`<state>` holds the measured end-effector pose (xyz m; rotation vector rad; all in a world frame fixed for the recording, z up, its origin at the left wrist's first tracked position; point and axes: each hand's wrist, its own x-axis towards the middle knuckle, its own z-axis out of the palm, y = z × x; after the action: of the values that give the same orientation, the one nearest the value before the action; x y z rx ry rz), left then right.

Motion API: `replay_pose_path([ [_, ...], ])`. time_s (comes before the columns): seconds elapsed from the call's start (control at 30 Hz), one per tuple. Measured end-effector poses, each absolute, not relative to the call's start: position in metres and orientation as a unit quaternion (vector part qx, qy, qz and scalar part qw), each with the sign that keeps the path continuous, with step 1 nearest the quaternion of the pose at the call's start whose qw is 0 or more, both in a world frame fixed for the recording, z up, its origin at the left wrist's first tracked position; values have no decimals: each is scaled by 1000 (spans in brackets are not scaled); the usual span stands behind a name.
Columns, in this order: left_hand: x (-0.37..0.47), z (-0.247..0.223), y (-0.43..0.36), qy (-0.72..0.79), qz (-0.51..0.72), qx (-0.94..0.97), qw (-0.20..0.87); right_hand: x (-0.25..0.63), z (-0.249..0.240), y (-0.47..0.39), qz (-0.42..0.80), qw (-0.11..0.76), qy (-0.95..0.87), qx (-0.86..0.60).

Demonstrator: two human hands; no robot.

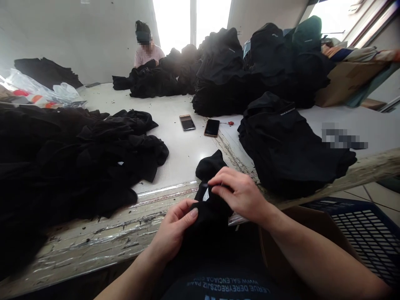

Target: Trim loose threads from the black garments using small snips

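A plain grey wall (78, 33) backs the room, broken by a window (171, 21) split by an upright bar and glaring white. A second bright window (331, 14) slants across the upper right. Hazy light falls on the white table (181, 154), its near edge worn. Pale floor tiles (381, 193) show at lower right.

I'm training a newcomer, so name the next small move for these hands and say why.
Perhaps ease the black cloth apart with the right hand: only a small white patch shows there, while the left hand grips the cloth near it.
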<state>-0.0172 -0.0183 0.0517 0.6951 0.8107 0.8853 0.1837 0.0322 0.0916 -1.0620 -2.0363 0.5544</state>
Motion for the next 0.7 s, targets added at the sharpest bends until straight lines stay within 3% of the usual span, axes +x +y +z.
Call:
replay_pose_path([
  [0.13,-21,57,-23,464,371,475,649,203,104,78,225,511,-655,-509],
  [0.2,-17,55,-27,493,358,548,573,205,100,104,226,532,-628,-522],
  [0.33,-13,48,-23,460,277,687,489,188,73,136,208,354,-738,-535],
  [0.4,-29,57,-6,411,246,765,431,181,64,144,201,314,-759,-534],
  [0.47,-58,80,19,419,321,793,303,184,70,147,180,331,-752,-542],
  [0.53,-90,112,43,514,484,704,73,191,90,147,147,380,-733,-545],
  [0.6,-112,143,60,564,555,609,-48,199,115,143,116,460,-704,-528],
  [0.7,-118,171,68,529,501,681,70,203,147,126,103,489,-727,-471],
])
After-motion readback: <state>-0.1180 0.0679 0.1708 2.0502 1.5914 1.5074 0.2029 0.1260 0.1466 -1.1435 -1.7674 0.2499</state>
